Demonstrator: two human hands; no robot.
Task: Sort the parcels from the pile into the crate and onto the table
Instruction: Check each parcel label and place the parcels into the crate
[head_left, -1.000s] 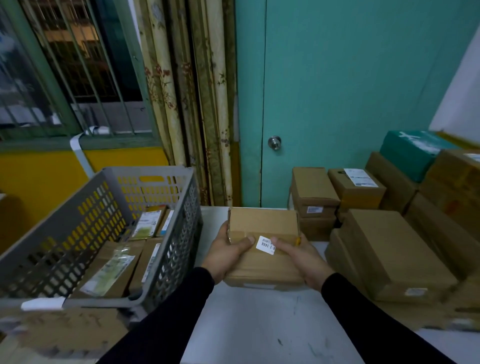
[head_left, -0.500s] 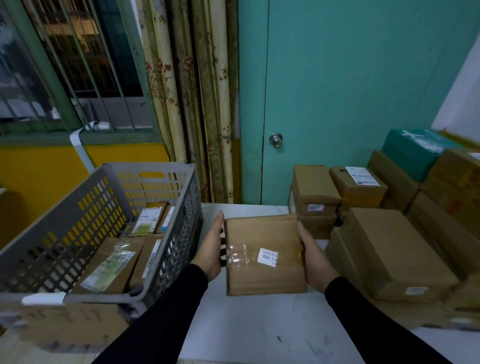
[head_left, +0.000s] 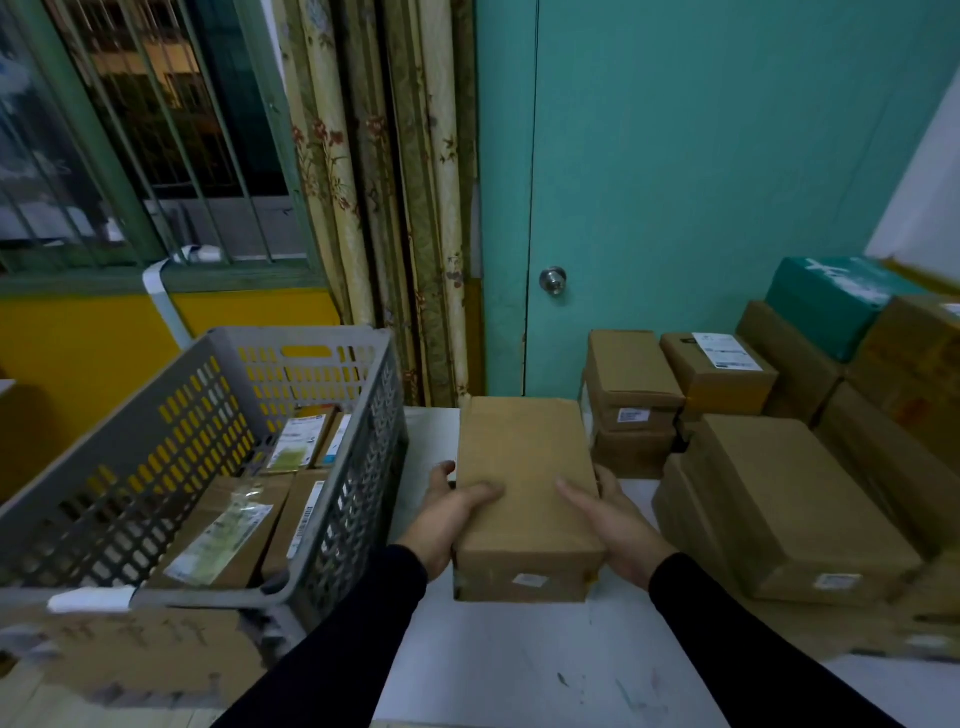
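The parcel (head_left: 524, 493) is sitting lifted between both hands over the middle of the white worktop (head_left: 519, 670), its long axis running straight away from the person toward the far edge, a small label showing on the near end face. The left hand (head_left: 449, 514) is gripping the near left corner, thumb lying across the top face and fingers curling round the side; the right hand (head_left: 615, 519) is mirroring it on the near right side, thumb on top (the fingers underneath are hidden by the box). Whether the parcel's underside is touching the worktop I cannot tell. The grey crate (head_left: 322, 353) is standing just beside it at the worktop's left edge, already holding several labelled parcels, and its near wall is closer to the left hand than to the right. The pile (head_left: 779, 493) of brown boxes is filling the right side of the worktop, close to the right hand. Judging by this, a move into the crate would mean swinging the box leftward and up over the rim, with its long axis probably turned to fit.
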